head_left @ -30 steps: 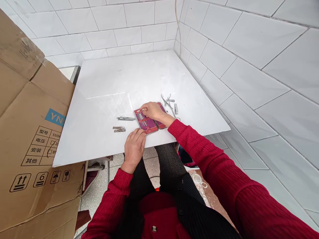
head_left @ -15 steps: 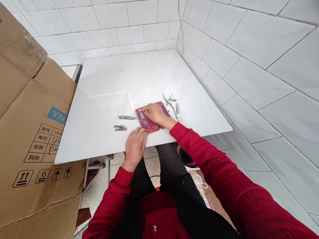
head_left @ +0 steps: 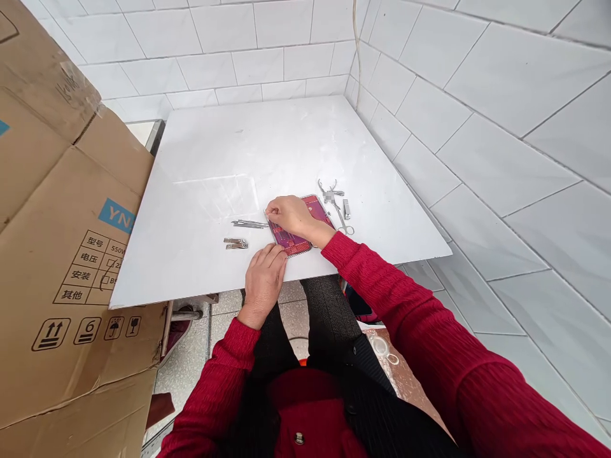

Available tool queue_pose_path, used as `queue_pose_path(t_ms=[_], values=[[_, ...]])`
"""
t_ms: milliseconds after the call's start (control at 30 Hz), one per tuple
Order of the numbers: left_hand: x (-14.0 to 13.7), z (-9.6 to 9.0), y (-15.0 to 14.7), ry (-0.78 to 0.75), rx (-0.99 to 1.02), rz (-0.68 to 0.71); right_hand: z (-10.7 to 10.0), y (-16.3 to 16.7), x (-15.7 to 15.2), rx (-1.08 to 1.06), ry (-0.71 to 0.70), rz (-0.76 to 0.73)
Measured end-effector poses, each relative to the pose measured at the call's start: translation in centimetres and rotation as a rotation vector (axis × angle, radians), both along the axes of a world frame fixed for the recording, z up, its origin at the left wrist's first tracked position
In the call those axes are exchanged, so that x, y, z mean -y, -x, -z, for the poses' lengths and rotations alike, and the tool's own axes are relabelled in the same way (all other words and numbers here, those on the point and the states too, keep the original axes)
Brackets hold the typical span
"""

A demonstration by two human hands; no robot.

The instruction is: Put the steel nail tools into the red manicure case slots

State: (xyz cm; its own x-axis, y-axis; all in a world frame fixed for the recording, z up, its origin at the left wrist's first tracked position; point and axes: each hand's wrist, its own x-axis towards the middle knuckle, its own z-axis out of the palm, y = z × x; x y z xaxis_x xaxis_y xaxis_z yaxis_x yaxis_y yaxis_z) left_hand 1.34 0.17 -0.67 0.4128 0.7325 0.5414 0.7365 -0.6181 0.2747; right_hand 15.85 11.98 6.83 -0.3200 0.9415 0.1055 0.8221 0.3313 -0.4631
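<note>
An opened manicure case [head_left: 323, 211], red and purple inside, lies near the table's front edge. My right hand [head_left: 290, 215] reaches across it, thumb and fingertips pinched together at its upper left corner; what they hold is hidden. Slim metal tools sit in the case, partly covered by that hand. My left hand [head_left: 265, 273] rests at the case's front left corner, fingers laid over the edge. Left of the case are thin metal tools [head_left: 249, 224] and nail clippers [head_left: 235, 243]. To its right lie small scissors [head_left: 344, 222], cuticle nippers [head_left: 328, 191] and another nail clipper [head_left: 346, 208].
The white tabletop [head_left: 210, 146] reaches back to a tiled wall [head_left: 267, 63], with another tiled wall [head_left: 525, 165] on the right. A large cardboard box [head_left: 86, 356] stands against the table's left side. My legs [head_left: 329, 312] are beneath the front edge.
My right hand has shifted left over the case, from the tool tops to its upper left corner. My left hand stays at the front corner. The view has turned slightly.
</note>
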Motion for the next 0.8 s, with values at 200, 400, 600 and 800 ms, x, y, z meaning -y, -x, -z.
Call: queue_pose_path(t_ms=[200,400,600,800], values=[[0.1,0.2,0.0,0.000,0.013,0.000,-0.4,1.9,-0.1,0.150,0.028,-0.048],[0.2,0.2,0.0,0.029,0.013,-0.002,-0.4,3.3,0.1,0.225,0.032,-0.083],[0.1,0.4,0.0,0.002,0.014,-0.011,-0.2,4.6,0.1,0.296,0.002,-0.157],[0.1,0.5,0.1,0.010,0.027,0.004,0.4,5.8,-0.2,0.436,-0.070,-0.191]])
